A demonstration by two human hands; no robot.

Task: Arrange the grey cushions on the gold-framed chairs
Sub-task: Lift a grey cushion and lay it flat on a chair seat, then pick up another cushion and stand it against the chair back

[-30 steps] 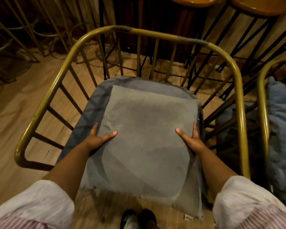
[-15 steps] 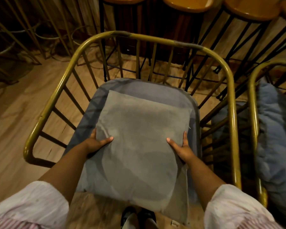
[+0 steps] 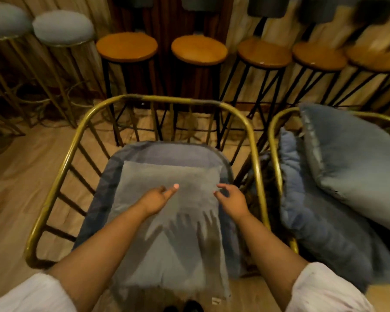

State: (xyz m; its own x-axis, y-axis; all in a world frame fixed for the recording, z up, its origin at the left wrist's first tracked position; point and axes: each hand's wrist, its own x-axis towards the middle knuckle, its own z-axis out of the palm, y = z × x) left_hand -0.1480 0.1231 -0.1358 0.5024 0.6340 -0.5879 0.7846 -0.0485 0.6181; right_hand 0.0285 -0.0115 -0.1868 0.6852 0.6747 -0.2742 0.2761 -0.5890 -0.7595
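Observation:
A grey cushion [image 3: 164, 251] lies flat on the blue-grey seat of the gold-framed chair [image 3: 254, 154] right in front of me. My left hand [image 3: 157, 198] hovers over the cushion's middle, fingers loose and apart, holding nothing. My right hand [image 3: 231, 199] hovers over the cushion's right edge, also open and empty. Both hands cast shadows on the cushion. To the right a second gold-framed chair [image 3: 274, 140] carries a blue-grey seat pad [image 3: 313, 224] and a grey cushion [image 3: 356, 163] leaning tilted on it.
A row of wooden-topped bar stools [image 3: 198, 49] with black legs stands behind the chairs. Two grey-padded stools [image 3: 62, 27] with gold legs stand at the back left. Wooden floor [image 3: 18, 176] lies left of the chair. My shoes show at the bottom edge.
Both hands have let go of the cushion's sides and lifted above it, moving closer together. The camera has tilted up and back, showing the stools and the second chair.

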